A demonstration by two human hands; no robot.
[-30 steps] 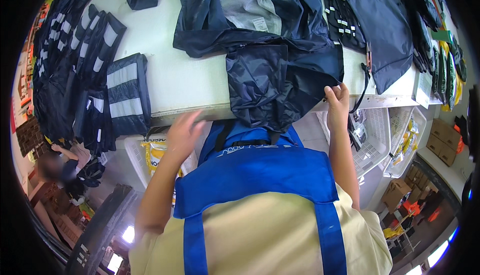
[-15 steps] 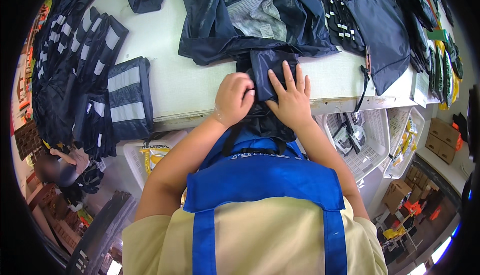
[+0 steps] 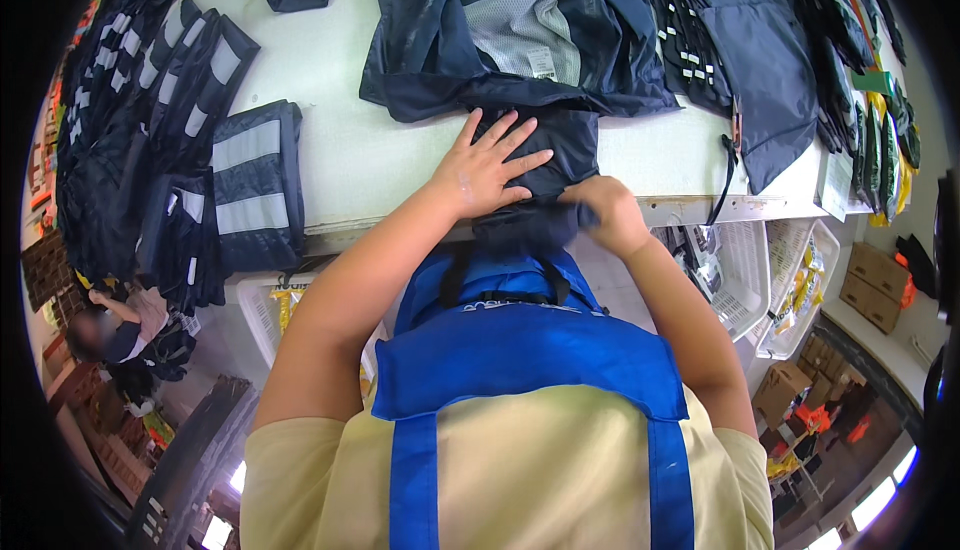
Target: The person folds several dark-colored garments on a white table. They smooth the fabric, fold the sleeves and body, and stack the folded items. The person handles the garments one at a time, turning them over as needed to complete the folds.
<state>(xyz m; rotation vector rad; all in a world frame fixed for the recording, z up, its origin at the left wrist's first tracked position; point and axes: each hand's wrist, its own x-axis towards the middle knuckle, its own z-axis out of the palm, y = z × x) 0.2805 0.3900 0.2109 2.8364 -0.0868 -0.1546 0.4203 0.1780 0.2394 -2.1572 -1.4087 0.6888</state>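
Smooth navy fabric panel [image 3: 568, 140], left hand [image 3: 484, 174] flat atop, right hand [image 3: 614, 214] grasping its folded edge; grey mesh [image 3: 508, 28] bears a white label [image 3: 541, 63].

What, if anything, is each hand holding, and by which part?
The right hand appears to hold the dark cloth by its near right part, though blurred; the left hand lies flat on it, holding nothing.

Downward fisheye view, head-worn
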